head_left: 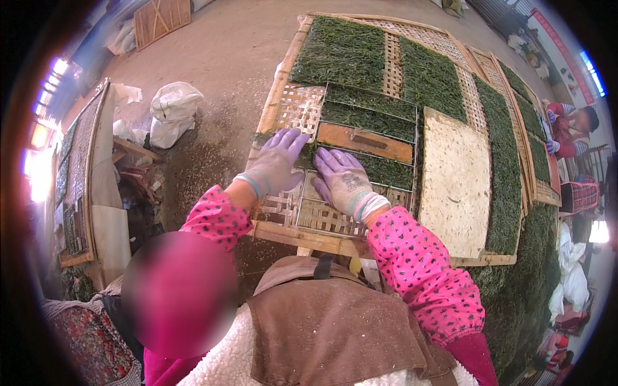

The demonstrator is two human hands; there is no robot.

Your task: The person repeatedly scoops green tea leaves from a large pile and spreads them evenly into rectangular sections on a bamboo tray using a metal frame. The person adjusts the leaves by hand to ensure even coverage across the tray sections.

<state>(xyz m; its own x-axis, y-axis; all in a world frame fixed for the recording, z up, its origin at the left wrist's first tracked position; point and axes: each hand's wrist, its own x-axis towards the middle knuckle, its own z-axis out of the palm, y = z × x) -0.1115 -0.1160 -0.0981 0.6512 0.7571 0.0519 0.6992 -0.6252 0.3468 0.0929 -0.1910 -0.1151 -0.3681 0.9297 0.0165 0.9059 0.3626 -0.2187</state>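
- Green strands (387,173) are spread just right of the right hand (346,180).
- More are seen between it and the left hand (278,164).
- Both hands are flattened, fingers extended.

Left hand (277,164) in knit glove: lilac fingers, off-white back, teal-striped cuff
Right hand (346,180) in knit glove: matching lilac and off-white, dark grey back print
Long fabric sleeve covers (418,264): hot pink, black spots
Flat rectangular mats of shredded greens (338,55): dark green
Woven bamboo-strip rack (301,106): tan, checkered openwork
Flat rectangular board (454,186): cream, darker flecks
Flat rectangular wooden block (360,147): orange-brown, darker strip
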